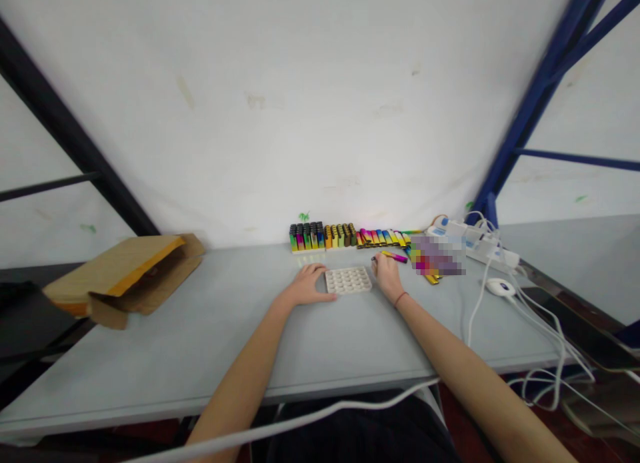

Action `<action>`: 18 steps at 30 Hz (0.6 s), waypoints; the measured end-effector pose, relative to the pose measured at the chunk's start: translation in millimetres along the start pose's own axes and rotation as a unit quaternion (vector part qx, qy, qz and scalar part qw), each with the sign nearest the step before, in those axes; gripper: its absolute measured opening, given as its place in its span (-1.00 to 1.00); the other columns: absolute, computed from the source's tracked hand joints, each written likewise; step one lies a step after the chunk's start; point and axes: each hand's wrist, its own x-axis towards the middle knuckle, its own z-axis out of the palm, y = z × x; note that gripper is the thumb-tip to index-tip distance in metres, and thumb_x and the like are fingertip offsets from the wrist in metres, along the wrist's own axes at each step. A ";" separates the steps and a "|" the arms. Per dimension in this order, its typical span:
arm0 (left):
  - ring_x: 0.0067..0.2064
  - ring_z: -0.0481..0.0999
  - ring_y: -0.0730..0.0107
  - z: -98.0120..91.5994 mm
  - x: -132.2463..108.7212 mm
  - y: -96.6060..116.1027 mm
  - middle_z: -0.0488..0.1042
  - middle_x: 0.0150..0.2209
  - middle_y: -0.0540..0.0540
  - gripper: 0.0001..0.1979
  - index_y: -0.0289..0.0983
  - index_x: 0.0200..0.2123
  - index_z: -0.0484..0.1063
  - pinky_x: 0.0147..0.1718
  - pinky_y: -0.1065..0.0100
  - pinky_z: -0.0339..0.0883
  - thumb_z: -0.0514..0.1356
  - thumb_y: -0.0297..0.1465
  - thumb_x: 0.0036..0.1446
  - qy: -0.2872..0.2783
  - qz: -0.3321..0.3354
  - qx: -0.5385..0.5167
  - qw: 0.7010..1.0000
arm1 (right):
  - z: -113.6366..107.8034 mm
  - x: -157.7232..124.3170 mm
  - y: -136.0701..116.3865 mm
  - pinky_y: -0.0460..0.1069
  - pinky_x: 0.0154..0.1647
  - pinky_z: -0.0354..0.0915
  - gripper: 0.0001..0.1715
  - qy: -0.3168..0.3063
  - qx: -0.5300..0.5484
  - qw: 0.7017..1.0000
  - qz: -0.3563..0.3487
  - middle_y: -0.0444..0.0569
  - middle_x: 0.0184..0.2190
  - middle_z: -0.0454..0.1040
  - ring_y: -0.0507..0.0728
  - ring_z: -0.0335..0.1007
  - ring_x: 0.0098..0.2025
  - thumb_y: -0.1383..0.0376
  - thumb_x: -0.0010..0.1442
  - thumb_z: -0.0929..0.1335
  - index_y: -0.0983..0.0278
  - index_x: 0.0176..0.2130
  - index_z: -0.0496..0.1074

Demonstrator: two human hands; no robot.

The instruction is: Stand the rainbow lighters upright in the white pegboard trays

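My left hand lies flat on the grey table, its fingers against the left side of a white tray with rows of round hollows. My right hand is just beyond the tray's right corner. Its fingertips pinch one end of a pink and yellow lighter, which sticks out to the right. Behind both hands stands a long row of multicoloured lighters along the table's back edge. Its right end is hidden by a pixelated patch.
A folded brown cardboard mailer lies at the table's left end. On the right are a white power strip, a small white device and white cables, one crossing in front of the table. Dark and blue metal frame bars stand against the white wall.
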 end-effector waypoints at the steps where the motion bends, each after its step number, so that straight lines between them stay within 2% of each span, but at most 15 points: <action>1: 0.27 0.30 -0.06 0.0 -0.1 0.2 0.35 0.23 -0.25 -0.23 -0.22 0.15 0.39 0.32 0.04 0.11 0.41 0.03 -0.07 0.002 0.000 0.000 1.000 | 1.6 -3.7 -2.1 -0.03 -0.46 0.05 -0.52 -0.007 -0.021 0.999 -0.026 -0.13 -0.68 0.16 0.10 0.16 -0.52 0.10 0.34 0.11 0.18 -0.58 0.14; 4: 0.26 0.31 -0.07 0.0 -0.5 0.9 0.35 0.22 -0.25 -0.22 -0.23 0.15 0.40 0.32 0.03 0.11 0.41 0.03 -0.07 0.007 0.003 0.001 1.000 | 8.0 -14.2 -11.7 -0.04 -0.40 0.10 -0.64 -0.047 -0.083 0.989 -0.111 -0.15 -0.59 0.27 0.10 0.23 -0.48 0.05 0.30 0.21 0.25 -0.33 0.35; 6: 0.26 0.31 -0.06 0.1 -0.6 0.9 0.35 0.22 -0.24 -0.22 -0.22 0.16 0.39 0.32 0.04 0.11 0.39 0.05 -0.06 0.007 0.007 0.002 1.000 | 12.8 -19.2 -18.4 -0.02 -0.33 0.18 -0.68 -0.072 -0.109 0.977 -0.170 -0.14 -0.50 0.37 0.12 0.28 -0.44 0.09 0.28 0.26 0.28 -0.14 0.37; 9: 0.27 0.30 -0.07 0.5 -0.5 0.6 0.35 0.22 -0.22 -0.20 -0.20 0.17 0.39 0.32 0.01 0.11 0.38 0.09 -0.06 0.005 0.015 0.009 1.000 | 19.9 -23.4 -24.6 0.09 -0.05 0.27 -0.71 -0.067 -0.123 0.949 -0.282 0.05 -0.27 0.52 0.20 0.40 -0.18 0.17 0.34 0.26 0.28 -0.08 0.43; 11: 0.27 0.29 -0.08 0.6 -0.6 0.9 0.34 0.22 -0.22 -0.19 -0.19 0.18 0.39 0.33 0.01 0.10 0.39 0.10 -0.06 0.002 0.016 0.016 1.000 | 24.2 -24.8 -24.7 0.15 0.08 0.27 -0.73 -0.059 -0.111 0.931 -0.343 0.11 -0.12 0.53 0.24 0.40 -0.02 0.19 0.37 0.27 0.25 -0.08 0.48; 14: 0.28 0.28 -0.09 0.3 -1.2 2.4 0.34 0.22 -0.23 -0.16 -0.19 0.21 0.38 0.34 0.01 0.09 0.39 0.10 -0.06 -0.007 0.015 0.022 1.000 | 29.8 -25.6 -19.7 0.11 0.07 0.35 -0.74 -0.082 -0.063 0.926 -0.362 0.10 -0.09 0.55 0.20 0.44 -0.01 0.22 0.38 0.28 0.23 -0.06 0.51; 18: 0.28 0.26 -0.10 -0.1 -2.3 4.5 0.31 0.24 -0.23 -0.12 -0.15 0.24 0.37 0.34 0.00 0.08 0.39 0.14 -0.08 -0.018 0.012 0.028 0.999 | 35.2 -25.2 -12.5 0.03 -0.01 0.41 -0.74 -0.120 -0.054 0.942 -0.310 0.05 -0.13 0.60 0.14 0.52 -0.12 0.26 0.36 0.30 0.24 0.00 0.48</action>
